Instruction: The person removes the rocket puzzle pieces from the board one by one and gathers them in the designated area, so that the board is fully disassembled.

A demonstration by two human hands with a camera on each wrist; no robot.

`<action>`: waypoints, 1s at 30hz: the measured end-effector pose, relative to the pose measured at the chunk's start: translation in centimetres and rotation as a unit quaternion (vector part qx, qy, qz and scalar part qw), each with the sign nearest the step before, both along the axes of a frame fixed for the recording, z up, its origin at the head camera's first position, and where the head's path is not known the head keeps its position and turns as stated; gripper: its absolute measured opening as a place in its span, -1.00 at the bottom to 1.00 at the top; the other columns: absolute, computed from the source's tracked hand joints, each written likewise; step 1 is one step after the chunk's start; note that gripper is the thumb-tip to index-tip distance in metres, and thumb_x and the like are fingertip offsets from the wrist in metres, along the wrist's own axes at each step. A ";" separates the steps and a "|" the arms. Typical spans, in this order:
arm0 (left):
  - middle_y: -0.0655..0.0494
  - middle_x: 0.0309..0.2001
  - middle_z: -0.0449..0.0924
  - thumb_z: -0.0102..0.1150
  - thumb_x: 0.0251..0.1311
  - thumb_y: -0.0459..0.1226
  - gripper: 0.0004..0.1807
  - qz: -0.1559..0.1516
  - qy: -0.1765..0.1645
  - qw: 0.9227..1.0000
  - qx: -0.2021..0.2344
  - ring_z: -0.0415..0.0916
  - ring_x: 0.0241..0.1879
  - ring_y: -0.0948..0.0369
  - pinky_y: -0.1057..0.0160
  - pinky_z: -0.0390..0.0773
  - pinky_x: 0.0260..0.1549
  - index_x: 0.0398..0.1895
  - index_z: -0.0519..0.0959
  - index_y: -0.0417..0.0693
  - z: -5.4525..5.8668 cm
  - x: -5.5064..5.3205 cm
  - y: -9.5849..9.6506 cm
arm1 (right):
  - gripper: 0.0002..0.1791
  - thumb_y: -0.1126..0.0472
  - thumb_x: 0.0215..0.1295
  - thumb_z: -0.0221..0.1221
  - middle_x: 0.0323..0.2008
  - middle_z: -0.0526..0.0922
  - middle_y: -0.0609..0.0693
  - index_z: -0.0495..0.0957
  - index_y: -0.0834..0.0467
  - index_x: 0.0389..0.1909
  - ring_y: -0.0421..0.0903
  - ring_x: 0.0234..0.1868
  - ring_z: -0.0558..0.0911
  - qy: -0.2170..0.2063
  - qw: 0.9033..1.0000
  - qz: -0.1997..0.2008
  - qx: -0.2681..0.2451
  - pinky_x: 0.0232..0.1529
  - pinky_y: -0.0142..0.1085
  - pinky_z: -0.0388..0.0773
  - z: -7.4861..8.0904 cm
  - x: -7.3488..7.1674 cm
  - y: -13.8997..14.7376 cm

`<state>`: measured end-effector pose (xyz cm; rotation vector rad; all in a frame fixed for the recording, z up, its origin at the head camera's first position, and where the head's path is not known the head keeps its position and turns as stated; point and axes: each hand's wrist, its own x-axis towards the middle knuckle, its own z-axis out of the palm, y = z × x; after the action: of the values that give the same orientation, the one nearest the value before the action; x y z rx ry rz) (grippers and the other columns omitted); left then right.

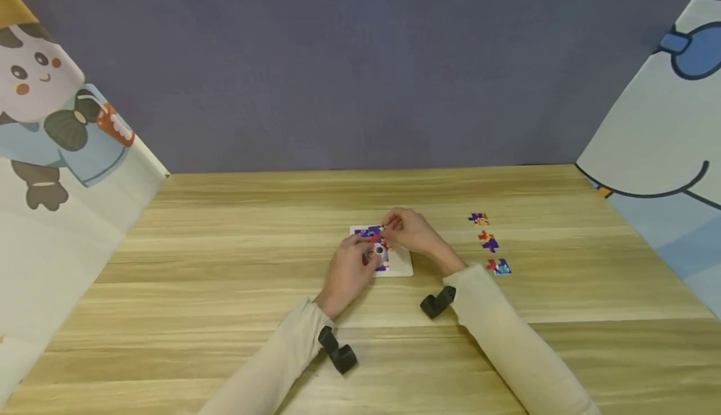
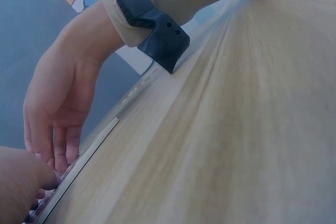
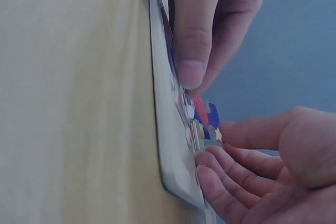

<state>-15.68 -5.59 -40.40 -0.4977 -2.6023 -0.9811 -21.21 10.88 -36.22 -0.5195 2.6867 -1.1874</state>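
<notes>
A white puzzle board (image 1: 402, 266) lies on the wooden table, its left part covered by joined purple jigsaw pieces (image 1: 378, 258). Among them shows a large cartoon eye. My left hand (image 1: 350, 270) rests on these pieces, its thumb pressing down on them in the right wrist view. At the board's far edge, my right hand (image 1: 413, 232) pinches a blue and red jigsaw piece (image 3: 212, 117) between thumb and index finger. This piece stands tilted up from the board. In the left wrist view, fingers of both hands hide most of the board.
Three loose jigsaw pieces lie in a column right of the board: a far one (image 1: 480, 218), a middle one (image 1: 489, 241) and a near one (image 1: 499, 266). A grey-blue wall (image 1: 366, 77) rises behind the table, with cartoon-printed panels at both sides.
</notes>
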 end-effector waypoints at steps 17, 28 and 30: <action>-0.10 -0.11 0.63 0.30 0.07 -0.30 -0.73 0.003 -0.012 1.000 0.001 0.57 -0.07 0.04 0.12 0.60 -0.03 -0.19 0.67 -0.31 0.0 0.0 0.0 | -0.84 0.34 0.18 0.20 -0.31 0.65 0.15 0.54 0.26 -0.22 -0.05 -0.32 0.61 0.004 0.997 -0.055 -0.050 -0.31 -0.37 0.50 -1.0 0.0 -0.8; -0.11 -0.12 0.63 0.30 0.06 -0.30 -0.73 0.007 -0.002 1.000 -0.004 0.57 -0.04 0.01 0.10 0.57 0.02 -0.20 0.67 -0.30 -0.1 0.1 0.1 | -0.86 0.39 0.21 0.18 -0.32 0.60 0.15 0.51 0.31 -0.21 -0.11 -0.36 0.57 -0.039 0.992 -0.056 -0.106 -0.34 -0.39 0.54 -1.4 -0.3 -0.6; -0.10 -0.12 0.63 0.30 0.06 -0.29 -0.73 0.009 -0.002 1.000 -0.005 0.56 -0.04 0.02 0.11 0.57 0.02 -0.20 0.67 -0.31 -0.1 0.1 0.1 | -0.86 0.40 0.22 0.17 -0.32 0.58 0.15 0.50 0.33 -0.20 -0.13 -0.38 0.57 -0.050 0.990 -0.056 -0.116 -0.34 -0.39 0.57 -1.4 -0.4 -0.5</action>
<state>-15.58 -5.53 -40.47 -0.4758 -2.6107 -0.9655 -21.57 10.35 -37.64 -0.3317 2.5367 -1.5254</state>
